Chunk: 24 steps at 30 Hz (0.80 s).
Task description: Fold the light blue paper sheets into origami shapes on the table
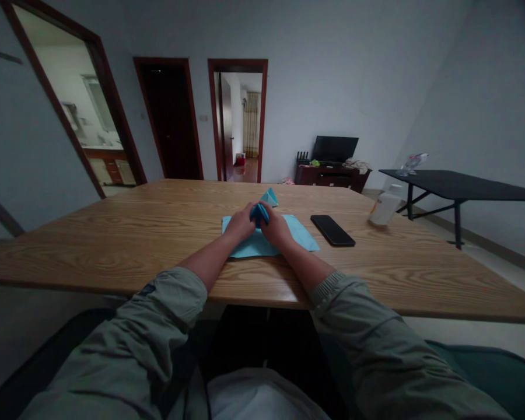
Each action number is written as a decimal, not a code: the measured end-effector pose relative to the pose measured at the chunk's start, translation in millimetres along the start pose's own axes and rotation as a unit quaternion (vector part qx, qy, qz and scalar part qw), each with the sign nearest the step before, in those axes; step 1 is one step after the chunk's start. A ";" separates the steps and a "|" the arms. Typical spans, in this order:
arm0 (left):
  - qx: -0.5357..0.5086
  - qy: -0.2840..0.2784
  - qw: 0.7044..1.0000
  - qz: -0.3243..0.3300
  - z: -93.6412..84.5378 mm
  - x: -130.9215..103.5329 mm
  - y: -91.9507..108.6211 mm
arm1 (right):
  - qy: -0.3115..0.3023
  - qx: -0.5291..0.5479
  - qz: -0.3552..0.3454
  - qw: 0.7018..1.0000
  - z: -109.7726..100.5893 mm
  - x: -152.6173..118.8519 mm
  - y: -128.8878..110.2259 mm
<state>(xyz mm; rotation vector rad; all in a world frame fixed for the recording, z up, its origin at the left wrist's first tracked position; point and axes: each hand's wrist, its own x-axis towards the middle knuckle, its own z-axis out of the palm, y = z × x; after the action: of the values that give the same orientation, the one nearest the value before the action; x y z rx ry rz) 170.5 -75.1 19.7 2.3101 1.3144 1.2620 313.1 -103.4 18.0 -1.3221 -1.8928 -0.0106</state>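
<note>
left hand (242, 221) and right hand (275, 225) clamp folded blue paper (259, 213) between their fingers — its sides partly hidden.

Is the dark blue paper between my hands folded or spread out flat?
Folded: the dark blue paper shows raised, layered edges close together between the left hand and right hand. Part is hidden.

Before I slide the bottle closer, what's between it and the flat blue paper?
A black phone lies between the flat blue paper and the bottle, as the head view shows.
</note>
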 end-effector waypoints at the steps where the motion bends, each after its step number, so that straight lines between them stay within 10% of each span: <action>1: 0.002 0.002 1.000 0.001 -0.3 0.1 -0.4 | 0.003 -0.003 0.009 1.000 -0.9 0.3 1.9; 7: -0.135 -0.009 0.990 -0.045 3.3 6.0 -9.0 | 0.015 -0.006 0.043 0.999 -10.6 2.2 22.6; 17: -0.414 -0.068 0.874 -0.246 -4.3 8.1 -5.3 | -0.007 -0.040 -0.028 0.999 -7.7 0.5 27.2; 24: -0.495 -0.130 0.831 -0.216 -9.3 3.5 -1.7 | -0.037 -0.015 -0.025 0.999 -10.4 -1.6 16.4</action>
<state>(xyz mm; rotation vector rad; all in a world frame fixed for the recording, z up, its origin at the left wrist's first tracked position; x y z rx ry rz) 163.3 -73.5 26.6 1.2870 0.7216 1.0390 332.6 -101.7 17.2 -1.3103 -1.9950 -0.0170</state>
